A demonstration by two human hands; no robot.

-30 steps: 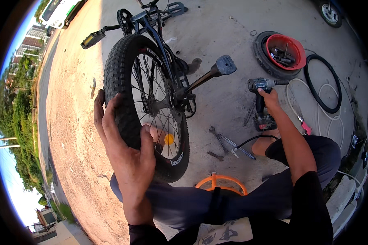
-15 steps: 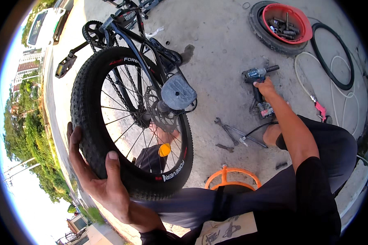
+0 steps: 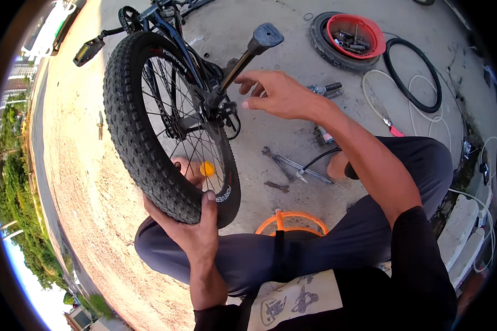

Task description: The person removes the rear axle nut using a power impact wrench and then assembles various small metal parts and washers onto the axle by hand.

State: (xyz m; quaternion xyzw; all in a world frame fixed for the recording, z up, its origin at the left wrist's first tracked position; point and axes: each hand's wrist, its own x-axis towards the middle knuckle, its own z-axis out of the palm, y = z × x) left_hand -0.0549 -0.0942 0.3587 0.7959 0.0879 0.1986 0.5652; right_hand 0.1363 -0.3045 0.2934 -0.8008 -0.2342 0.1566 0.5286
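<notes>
The knobbly black tyre (image 3: 141, 149) of a bicycle wheel stands tilted in front of me. My left hand (image 3: 196, 226) is closed round its lower edge, thumb on the sidewall nearest me. My right hand (image 3: 273, 96) reaches across with its fingers apart, close beside the kickstand (image 3: 237, 71) and its grey foot; whether a fingertip touches it I cannot tell. A cordless impact wrench (image 3: 330, 88) lies on the ground, mostly hidden by my right forearm. An orange reflector (image 3: 206, 169) sits among the spokes.
Wrenches (image 3: 284, 165) lie on the concrete ahead of an orange-framed stool (image 3: 292, 215). Far right, a red bowl (image 3: 370, 44) of sockets rests on a loose tyre (image 3: 321, 47). Near it are a black tube (image 3: 437, 99) and a pale air hose (image 3: 373, 102). A pedal (image 3: 88, 52) juts out at left.
My right hand has let go of the impact wrench and moved left to the kickstand. My left hand has shifted to the tyre's lower edge. The wheel has turned and tilted, and the view has shifted.
</notes>
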